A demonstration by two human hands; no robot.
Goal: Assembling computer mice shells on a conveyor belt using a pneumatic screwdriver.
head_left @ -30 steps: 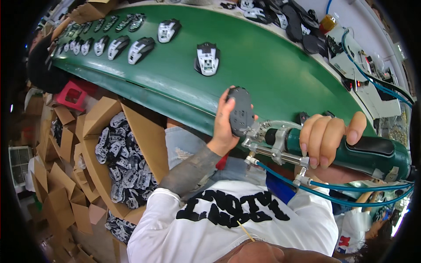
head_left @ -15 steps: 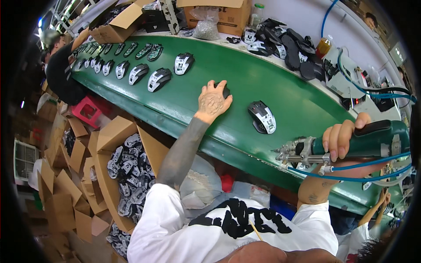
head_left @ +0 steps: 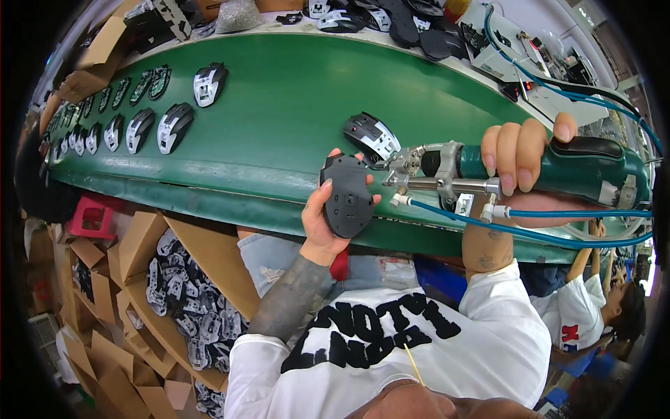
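My left hand (head_left: 319,227) is wrapped round a black computer mouse (head_left: 350,199), turned over so that its dark underside faces up. My right hand (head_left: 518,155) grips a green electric screwdriver (head_left: 593,167) with a metal feeder head (head_left: 422,164) and blue air hoses (head_left: 558,214). The screwdriver's tip points left, close to the upper right edge of the held mouse. Whether it touches is too small to tell. Just beyond the tip, a black and white mouse (head_left: 373,137) with its top shell off lies on the green work surface (head_left: 279,91).
Along the surface to the left run several open mice (head_left: 174,128) and green circuit boards (head_left: 160,82). Black shells (head_left: 405,28) pile up on the back ledge. Down left stands a carton (head_left: 241,272) full of mouse parts (head_left: 199,300). Co-workers sit at both ends.
My left hand has lifted the mouse off the surface, turned it over and drawn it toward me. The screwdriver has moved left to meet it. The view has shifted right.
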